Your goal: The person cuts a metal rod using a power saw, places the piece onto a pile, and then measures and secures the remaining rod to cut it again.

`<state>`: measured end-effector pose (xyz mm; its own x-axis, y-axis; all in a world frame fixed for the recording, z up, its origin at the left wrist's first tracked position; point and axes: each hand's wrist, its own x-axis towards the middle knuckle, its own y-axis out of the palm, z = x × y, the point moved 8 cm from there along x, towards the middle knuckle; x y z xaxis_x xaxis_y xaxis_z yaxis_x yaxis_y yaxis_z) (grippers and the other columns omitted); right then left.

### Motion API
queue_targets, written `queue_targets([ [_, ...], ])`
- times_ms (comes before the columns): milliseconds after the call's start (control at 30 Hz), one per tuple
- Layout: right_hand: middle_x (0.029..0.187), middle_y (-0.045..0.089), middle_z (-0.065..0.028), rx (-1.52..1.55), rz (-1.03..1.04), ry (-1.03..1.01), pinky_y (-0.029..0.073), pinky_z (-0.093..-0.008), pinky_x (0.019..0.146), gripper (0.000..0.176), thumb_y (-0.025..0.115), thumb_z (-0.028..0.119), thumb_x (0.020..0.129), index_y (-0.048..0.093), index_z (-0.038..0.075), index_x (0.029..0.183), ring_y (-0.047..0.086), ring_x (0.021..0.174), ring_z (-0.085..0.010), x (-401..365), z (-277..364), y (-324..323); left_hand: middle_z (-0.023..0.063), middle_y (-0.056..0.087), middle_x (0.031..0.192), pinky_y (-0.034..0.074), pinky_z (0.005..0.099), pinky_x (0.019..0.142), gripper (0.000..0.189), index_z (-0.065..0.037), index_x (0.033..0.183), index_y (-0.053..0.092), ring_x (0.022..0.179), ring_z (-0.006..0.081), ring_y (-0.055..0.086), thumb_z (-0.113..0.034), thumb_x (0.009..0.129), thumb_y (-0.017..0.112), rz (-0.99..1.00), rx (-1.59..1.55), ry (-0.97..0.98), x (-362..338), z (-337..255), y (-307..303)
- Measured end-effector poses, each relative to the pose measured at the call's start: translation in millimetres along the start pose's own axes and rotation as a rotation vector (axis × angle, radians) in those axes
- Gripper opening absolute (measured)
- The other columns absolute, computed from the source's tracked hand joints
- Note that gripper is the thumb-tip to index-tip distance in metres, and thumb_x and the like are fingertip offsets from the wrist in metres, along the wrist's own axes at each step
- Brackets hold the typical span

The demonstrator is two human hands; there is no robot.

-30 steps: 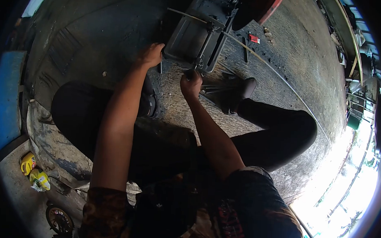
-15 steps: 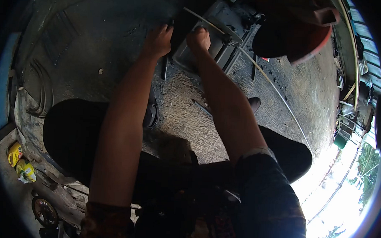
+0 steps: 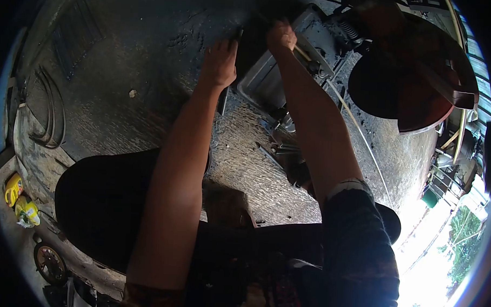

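Note:
My left hand (image 3: pixel 220 64) is closed round a dark bar whose end pokes up past the fingers; a dark rod (image 3: pixel 222 103) shows just below the hand. To its right, my right hand (image 3: pixel 282 37) is closed at the upper edge of a grey metal tray (image 3: pixel 259 83), by the end of a thin pale rod (image 3: pixel 360 126). What its fingers grip is too dark to make out. The pale rod runs from there past a round metal part (image 3: pixel 314 66) and down to the right across the floor.
A large red and black rounded part (image 3: pixel 416 78) stands at the upper right, beside a coil spring (image 3: pixel 347 31). Metal pieces (image 3: pixel 283 146) lie on the floor (image 3: pixel 239 164) near my right forearm. Yellow containers (image 3: pixel 14 190) and a small wheel (image 3: pixel 51 263) are at the lower left.
The view has shifted. Both hands appear farther right, and my right hand has moved up along the tray. More metal pieces show below the tray.

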<state>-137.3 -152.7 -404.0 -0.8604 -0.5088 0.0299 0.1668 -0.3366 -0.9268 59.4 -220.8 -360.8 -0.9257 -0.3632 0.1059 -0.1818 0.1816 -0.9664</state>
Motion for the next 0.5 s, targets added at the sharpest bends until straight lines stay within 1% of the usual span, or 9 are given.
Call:
queue_targets([
  [33, 0.117, 0.06, -0.0145, 0.001, 0.001, 0.0, 0.047, -0.0458, 0.093, 0.026, 0.046, 0.021, 0.092, 0.064, 0.006, 0.103, 0.059, 0.11, -0.0369, -3.1, 11.4, -3.5, 0.0131, 0.053, 0.115, 0.044, 0.0485, 0.095, 0.05, -0.006, 0.125, 0.051, 0.117, 0.0302, 0.05, -0.014, 0.078, 0.066, 0.001, 0.001, -0.001, -0.8, 0.3, -0.6],
  [100, 0.116, 0.06, -0.0129, -0.131, -0.106, -0.171, 0.042, -0.047, 0.099, 0.024, 0.049, 0.02, 0.09, 0.065, 0.008, 0.104, 0.052, 0.119, -0.0351, -13.5, 45.0, -13.1, 0.013, 0.053, 0.114, 0.045, 0.0483, 0.095, 0.048, -0.005, 0.124, 0.051, 0.116, 0.0302, 0.05, -0.013, 0.078, 0.065, -0.011, 0.008, -0.018, -2.9, 3.1, -3.6],
  [133, 0.116, 0.06, -0.0129, -0.126, -0.109, -0.171, 0.042, -0.047, 0.099, 0.024, 0.049, 0.02, 0.09, 0.065, 0.008, 0.104, 0.052, 0.119, -0.0351, -18.8, 46.4, -12.2, 0.013, 0.053, 0.114, 0.045, 0.0483, 0.095, 0.048, -0.005, 0.124, 0.051, 0.116, 0.0302, 0.05, -0.013, 0.078, 0.065, -0.013, 0.014, -0.017, -2.7, 4.6, -5.3],
  [200, 0.118, 0.06, -0.0145, -0.293, -0.018, -0.044, 0.038, -0.0497, 0.102, 0.023, 0.05, 0.019, 0.087, 0.066, 0.012, 0.102, 0.047, 0.122, -0.0345, -30.4, 34.6, -1.7, 0.0134, 0.053, 0.114, 0.044, 0.0484, 0.095, 0.049, -0.004, 0.123, 0.051, 0.115, 0.0302, 0.05, -0.013, 0.077, 0.065, -0.075, 0.003, -0.002, -4.1, 4.8, -13.0],
  [233, 0.118, 0.06, -0.0145, -0.29, -0.023, -0.042, 0.038, -0.0497, 0.102, 0.023, 0.05, 0.019, 0.087, 0.066, 0.012, 0.102, 0.047, 0.122, -0.0345, -30.6, 26.2, -0.5, 0.0134, 0.053, 0.114, 0.044, 0.0484, 0.095, 0.049, -0.004, 0.123, 0.051, 0.115, 0.0302, 0.05, -0.013, 0.077, 0.065, -0.079, 0.007, 0.002, -4.8, 4.7, -14.5],
  [300, 0.112, 0.06, -0.0162, -0.227, 0.098, -0.229, 0.041, -0.0499, 0.098, 0.024, 0.047, 0.016, 0.088, 0.065, 0.011, 0.103, 0.052, 0.116, -0.0361, -33.6, 22.4, 8.2, 0.0141, 0.052, 0.113, 0.043, 0.0475, 0.097, 0.051, -0.002, 0.124, 0.051, 0.115, 0.0301, 0.05, -0.013, 0.077, 0.066, -0.064, 0.021, 0.016, -8.4, 4.3, -17.9],
  [367, 0.11, 0.06, -0.0171, -0.176, 0.081, -0.267, 0.042, -0.0504, 0.096, 0.024, 0.046, 0.015, 0.088, 0.064, 0.01, 0.103, 0.054, 0.112, -0.0372, -40.4, 20.7, 8.7, 0.0146, 0.052, 0.113, 0.042, 0.0467, 0.099, 0.051, -0.001, 0.124, 0.051, 0.115, 0.0303, 0.05, -0.014, 0.077, 0.066, -0.072, 0.036, 0.048, -12.1, 1.4, -25.7],
  [433, 0.108, 0.06, -0.0181, -0.128, 0.059, -0.308, 0.042, -0.051, 0.094, 0.024, 0.046, 0.015, 0.088, 0.063, 0.009, 0.104, 0.056, 0.109, -0.0383, -49.8, 30.9, -9.1, 0.015, 0.052, 0.114, 0.041, 0.0459, 0.1, 0.052, -0.001, 0.124, 0.051, 0.115, 0.0305, 0.049, -0.014, 0.076, 0.066, -0.084, 0.051, 0.08, -15.7, -5.3, -36.6],
  [500, 0.108, 0.059, -0.0159, -0.135, 0.009, -0.363, 0.044, -0.048, 0.094, 0.022, 0.049, 0.015, 0.086, 0.063, 0.008, 0.1, 0.056, 0.108, -0.0359, -68.1, 47.0, -30.4, 0.0166, 0.051, 0.123, 0.036, 0.0443, 0.107, 0.05, 0.001, 0.126, 0.05, 0.122, 0.0314, 0.047, -0.012, 0.079, 0.063, -0.114, 0.149, 0.142, -20.5, -17.9, -51.2],
])
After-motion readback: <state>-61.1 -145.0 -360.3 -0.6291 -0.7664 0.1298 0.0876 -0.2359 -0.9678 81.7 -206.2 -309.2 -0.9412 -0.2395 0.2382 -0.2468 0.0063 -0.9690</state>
